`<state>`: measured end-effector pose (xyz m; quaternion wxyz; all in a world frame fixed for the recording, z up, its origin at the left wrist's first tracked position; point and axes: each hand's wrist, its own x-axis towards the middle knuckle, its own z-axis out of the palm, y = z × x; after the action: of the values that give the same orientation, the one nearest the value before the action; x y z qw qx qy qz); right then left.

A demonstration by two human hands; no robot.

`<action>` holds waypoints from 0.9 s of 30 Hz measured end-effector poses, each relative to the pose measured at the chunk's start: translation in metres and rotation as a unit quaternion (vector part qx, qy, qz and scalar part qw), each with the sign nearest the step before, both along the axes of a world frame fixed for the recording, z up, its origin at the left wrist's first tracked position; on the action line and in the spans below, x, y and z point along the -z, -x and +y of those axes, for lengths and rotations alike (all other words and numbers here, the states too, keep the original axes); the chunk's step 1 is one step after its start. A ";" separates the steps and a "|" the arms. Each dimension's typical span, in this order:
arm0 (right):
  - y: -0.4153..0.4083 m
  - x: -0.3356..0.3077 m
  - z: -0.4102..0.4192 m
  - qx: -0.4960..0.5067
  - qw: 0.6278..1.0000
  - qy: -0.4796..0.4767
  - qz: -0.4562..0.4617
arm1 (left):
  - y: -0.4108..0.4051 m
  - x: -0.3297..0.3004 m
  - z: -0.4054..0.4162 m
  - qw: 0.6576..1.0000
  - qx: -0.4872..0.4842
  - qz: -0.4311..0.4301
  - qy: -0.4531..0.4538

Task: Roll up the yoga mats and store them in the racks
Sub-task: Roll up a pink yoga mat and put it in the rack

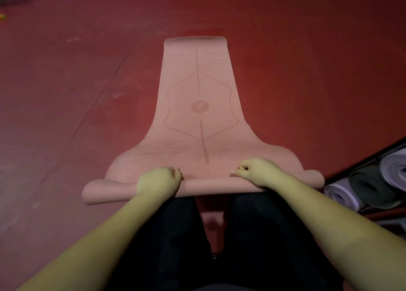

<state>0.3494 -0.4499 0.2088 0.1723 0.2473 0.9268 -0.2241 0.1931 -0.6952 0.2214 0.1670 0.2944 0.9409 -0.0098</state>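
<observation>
1. The yoga mat (198, 97) lies on the floor (66, 93), stretching away from the person.
2. Its near end is rolled, crosswise before the knees.
3. The left hand (159, 181) and right hand (256, 171) rest on that roll, side by side.
4. The rack (383, 156) stands at right, holding rolled mats (371, 185).

Both bare forearms reach straight out from the body, roughly parallel. Left hand (159, 181) is curled knuckles-up, right hand (256, 171) curled too, fingertips tucked under, both at about the same height.
</observation>
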 end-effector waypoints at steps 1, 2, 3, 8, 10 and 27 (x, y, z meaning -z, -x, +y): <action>0.002 0.000 0.000 -0.003 1.000 -0.006 -0.010 | 0.002 0.002 0.001 1.000 0.011 0.014 0.001; 0.004 0.000 -0.001 -0.010 1.000 -0.014 -0.010 | 0.004 0.005 0.002 0.999 0.030 0.035 0.004; 0.006 -0.002 -0.003 -0.018 1.000 -0.024 -0.008 | 0.006 0.007 0.004 0.998 0.044 0.048 0.009; 0.003 -0.006 -0.011 -0.044 0.988 -0.148 0.027 | 0.014 0.014 0.010 1.000 0.000 -0.004 0.023; -0.003 -0.009 -0.016 -0.057 0.969 -0.213 0.113 | 0.016 0.016 0.011 1.000 0.014 0.011 0.022; -0.009 0.003 -0.022 -0.040 0.980 -0.189 0.055 | 0.024 0.013 0.009 0.990 -0.014 0.023 -0.135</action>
<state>0.3580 -0.4722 0.2060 0.0795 0.2255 0.9697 -0.0508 0.1688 -0.6857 0.2081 0.1042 0.3009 0.9412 0.1133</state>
